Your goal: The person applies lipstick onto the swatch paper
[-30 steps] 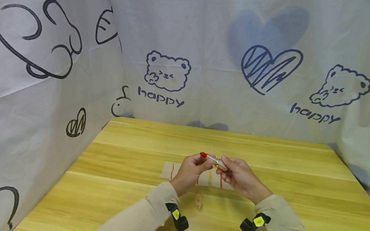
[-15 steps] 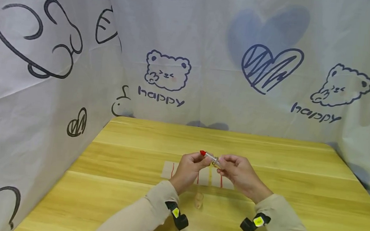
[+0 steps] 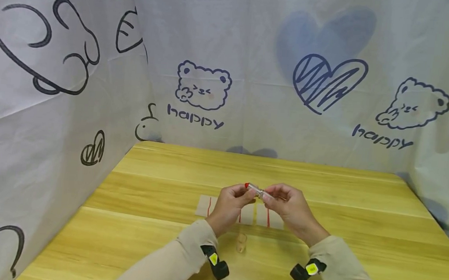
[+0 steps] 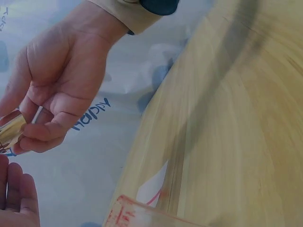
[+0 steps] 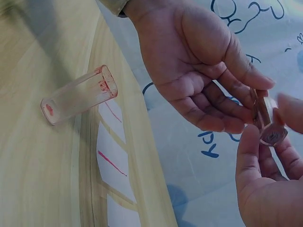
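Observation:
A lipstick (image 3: 253, 188) with a red bullet and a silver and gold case is held in the air by both hands. My left hand (image 3: 225, 208) pinches the silver part just behind the red end. With thumb and fingers, my right hand (image 3: 296, 211) grips the other end, the base. That shiny gold base (image 4: 13, 132) shows between the right hand's fingers in the left wrist view. On the table, nearer than the hands, lies a clear cap (image 5: 78, 97) with red smears inside.
Below the hands, white paper pieces (image 3: 205, 206) with red strokes lie in a row on the wooden table (image 3: 141, 243). White printed cloth (image 3: 250, 115) hangs behind the table and along its left side. Each wrist carries a black camera (image 3: 220, 269).
The right hand has turned around the base, its fingers now higher. Less of the red bullet shows than before. The left hand has stayed nearly still, and the cap has not moved.

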`<act>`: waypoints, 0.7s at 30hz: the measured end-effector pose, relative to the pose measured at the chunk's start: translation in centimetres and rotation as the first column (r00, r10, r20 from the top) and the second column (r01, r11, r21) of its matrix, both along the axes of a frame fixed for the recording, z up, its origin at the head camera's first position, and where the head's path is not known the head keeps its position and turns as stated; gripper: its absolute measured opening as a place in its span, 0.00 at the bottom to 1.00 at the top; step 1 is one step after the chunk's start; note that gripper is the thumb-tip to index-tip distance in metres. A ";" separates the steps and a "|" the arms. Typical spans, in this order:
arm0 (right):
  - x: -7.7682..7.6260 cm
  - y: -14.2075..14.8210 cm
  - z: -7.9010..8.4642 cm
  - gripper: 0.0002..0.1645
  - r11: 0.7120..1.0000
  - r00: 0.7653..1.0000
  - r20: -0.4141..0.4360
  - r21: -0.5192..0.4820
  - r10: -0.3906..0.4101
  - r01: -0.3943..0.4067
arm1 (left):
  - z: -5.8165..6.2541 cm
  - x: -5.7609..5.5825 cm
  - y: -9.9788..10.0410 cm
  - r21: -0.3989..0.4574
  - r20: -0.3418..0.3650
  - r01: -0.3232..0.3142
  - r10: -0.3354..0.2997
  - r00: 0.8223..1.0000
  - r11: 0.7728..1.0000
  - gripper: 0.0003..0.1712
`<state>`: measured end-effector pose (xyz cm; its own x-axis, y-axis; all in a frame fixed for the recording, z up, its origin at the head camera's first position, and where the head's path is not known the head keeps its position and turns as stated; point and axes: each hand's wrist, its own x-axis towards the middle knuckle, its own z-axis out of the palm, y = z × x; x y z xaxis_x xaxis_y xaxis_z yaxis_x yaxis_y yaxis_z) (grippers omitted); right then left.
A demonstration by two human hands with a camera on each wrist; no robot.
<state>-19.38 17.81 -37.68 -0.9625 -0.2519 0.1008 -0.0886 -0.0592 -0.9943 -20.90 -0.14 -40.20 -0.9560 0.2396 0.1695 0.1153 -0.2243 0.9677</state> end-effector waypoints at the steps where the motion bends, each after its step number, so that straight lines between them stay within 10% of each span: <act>1: 0.0 0.0 0.0 0.10 1.000 1.000 0.009 -0.016 0.009 -0.009 | 0.0 0.0 0.0 0.015 -0.003 0.003 -0.003 1.000 1.000 0.16; 12: 0.2 -0.1 0.6 0.23 0.959 0.955 0.194 -0.215 0.227 -0.184 | 0.2 0.2 -0.2 0.080 -0.044 0.046 -0.043 0.998 0.996 0.18; 21: 0.2 -0.3 0.6 0.10 0.965 0.963 0.215 -0.236 0.166 -0.114 | 0.2 0.4 0.0 0.040 -0.028 -0.034 0.035 0.999 0.999 0.17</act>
